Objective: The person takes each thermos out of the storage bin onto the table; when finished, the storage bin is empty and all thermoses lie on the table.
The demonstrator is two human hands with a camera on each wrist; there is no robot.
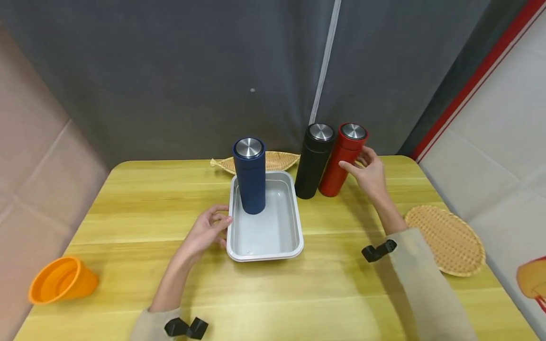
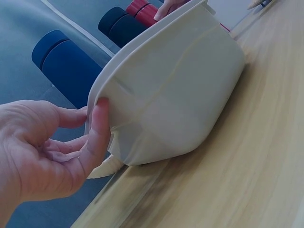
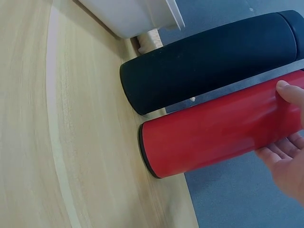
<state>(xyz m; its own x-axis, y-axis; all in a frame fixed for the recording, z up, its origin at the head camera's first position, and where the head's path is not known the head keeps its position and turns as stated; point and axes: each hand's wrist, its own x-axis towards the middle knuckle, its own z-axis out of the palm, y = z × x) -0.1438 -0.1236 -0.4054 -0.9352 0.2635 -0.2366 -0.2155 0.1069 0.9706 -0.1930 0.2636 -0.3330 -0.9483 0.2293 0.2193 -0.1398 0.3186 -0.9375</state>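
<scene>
Right of centre, the right grip [image 1: 372,174] has thumb and fingers round the red flask [image 1: 338,168], perhaps keeping it upright beside the black flask [image 1: 313,168]; left of centre, the left grip [image 1: 209,228] pinches the grey tray [image 1: 265,258] by its rim, likely steadying it under the blue flask [image 1: 251,184].

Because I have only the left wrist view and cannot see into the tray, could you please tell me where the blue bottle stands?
Observer: The blue bottle stands inside the tray, towards its left side.
Operator: Thank you. How does the right hand hold the red bottle?
Observer: Its thumb is on one side of the bottle and its fingers are on the other.
Operator: And what is at the left end of the table?
Observer: An orange cup is there.
</scene>
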